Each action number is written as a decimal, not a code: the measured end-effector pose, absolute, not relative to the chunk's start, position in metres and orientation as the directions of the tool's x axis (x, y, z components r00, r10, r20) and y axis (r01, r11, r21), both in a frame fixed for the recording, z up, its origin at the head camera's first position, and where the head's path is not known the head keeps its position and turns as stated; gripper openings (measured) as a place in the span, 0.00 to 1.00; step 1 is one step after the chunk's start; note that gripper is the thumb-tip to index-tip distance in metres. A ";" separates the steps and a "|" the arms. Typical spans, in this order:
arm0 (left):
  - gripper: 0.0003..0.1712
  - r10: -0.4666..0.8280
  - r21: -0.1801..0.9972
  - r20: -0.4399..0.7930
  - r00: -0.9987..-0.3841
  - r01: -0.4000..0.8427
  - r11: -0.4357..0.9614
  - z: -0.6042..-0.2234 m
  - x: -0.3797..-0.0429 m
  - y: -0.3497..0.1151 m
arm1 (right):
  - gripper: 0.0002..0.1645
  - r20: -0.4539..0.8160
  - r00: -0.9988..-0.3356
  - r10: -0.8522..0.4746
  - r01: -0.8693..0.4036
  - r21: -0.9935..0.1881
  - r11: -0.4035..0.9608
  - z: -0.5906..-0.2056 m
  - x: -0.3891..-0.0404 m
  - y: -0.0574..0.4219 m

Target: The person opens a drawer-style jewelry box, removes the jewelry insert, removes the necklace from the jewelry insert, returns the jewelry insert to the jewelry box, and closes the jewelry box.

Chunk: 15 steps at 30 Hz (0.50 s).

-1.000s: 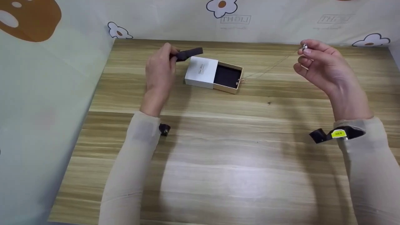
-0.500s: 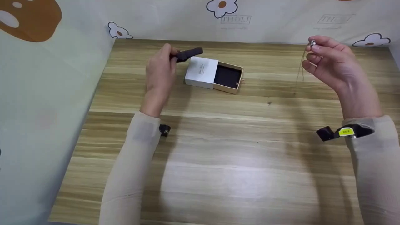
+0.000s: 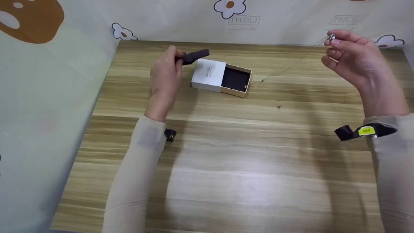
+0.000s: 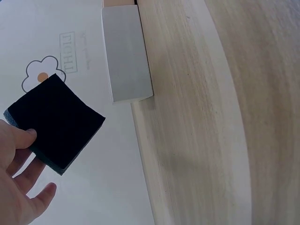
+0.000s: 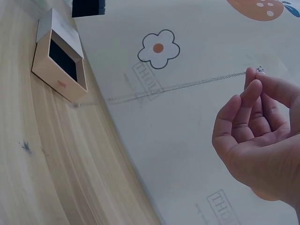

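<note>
My left hand (image 3: 165, 76) pinches a thin square black foam pad (image 4: 56, 124) by one edge, in the air beside the box. Below it on the table lies a small jewellery box, its white sleeve (image 3: 208, 75) pulled partway off the drawer (image 3: 233, 93). Dark lining shows in the drawer's exposed part. Off to the right, my right hand (image 3: 365, 60) is raised and pinches a necklace (image 5: 187, 86) between thumb and index finger, at a small shiny silvery piece. From there the thin doubled chain slants down and left, its lower end just right of the drawer.
The wood-grain table (image 3: 226, 161) backs onto a pale printed sheet (image 3: 181, 22), with another on the left side. A small dark mark (image 3: 278, 106) shows on the table right of the box. Both wrists wear black straps.
My right hand has moved right and up with the necklace, drawing the chain away from the drawer. The chain hung nearly straight, then swung left. My left hand and the box stay put.
</note>
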<state>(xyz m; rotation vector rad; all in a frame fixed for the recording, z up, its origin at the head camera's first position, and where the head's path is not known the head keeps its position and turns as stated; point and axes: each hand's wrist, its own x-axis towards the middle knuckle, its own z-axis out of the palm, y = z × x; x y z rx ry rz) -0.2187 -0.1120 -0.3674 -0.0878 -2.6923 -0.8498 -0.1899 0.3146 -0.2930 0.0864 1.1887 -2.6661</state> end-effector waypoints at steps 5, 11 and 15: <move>0.07 -0.031 0.554 0.325 -0.945 0.163 0.816 -0.368 -0.218 -0.112 | 0.14 -0.139 -0.976 -0.169 0.214 -0.756 -0.618 -0.290 -0.195 0.317; 0.07 -0.024 0.542 0.355 -0.935 0.184 0.820 -0.369 -0.219 -0.112 | 0.13 -0.144 -0.980 -0.139 0.198 -0.811 -0.551 -0.287 -0.203 0.321; 0.07 -0.025 0.540 0.351 -0.936 0.181 0.822 -0.369 -0.219 -0.112 | 0.13 -0.133 -0.983 -0.129 0.182 -0.819 -0.544 -0.286 -0.205 0.323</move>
